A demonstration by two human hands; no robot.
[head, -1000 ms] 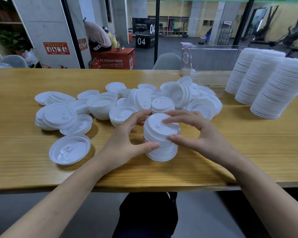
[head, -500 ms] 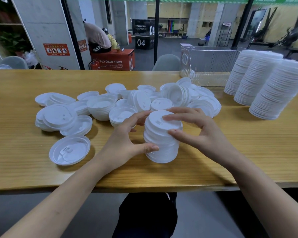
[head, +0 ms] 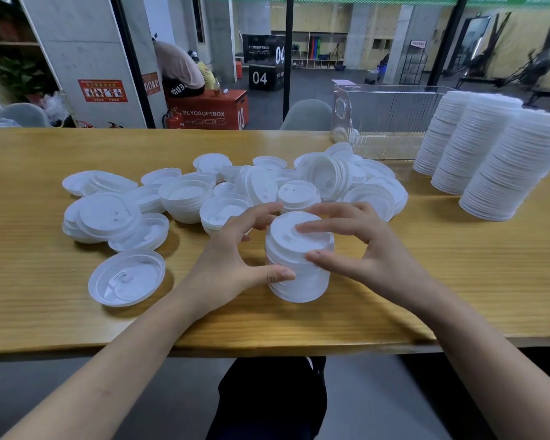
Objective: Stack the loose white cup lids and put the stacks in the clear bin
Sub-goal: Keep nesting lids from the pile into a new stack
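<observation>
A short stack of white cup lids stands on the wooden table in front of me. My left hand curls round its left side, thumb on the lower lids. My right hand holds its right side, fingers lying over the top lid and thumb on the front. Behind the stack lies a heap of loose white lids, some upside down. One lid lies upturned at the near left. The clear bin stands at the back right.
Three tall leaning stacks of lids stand at the right of the table, beside the bin. The table's near edge runs just below my wrists. Beyond the glass wall, a person bends over a red box.
My right fingers have slid further over the top lid and the upper lids have shifted slightly. The stack stays in place between both hands.
</observation>
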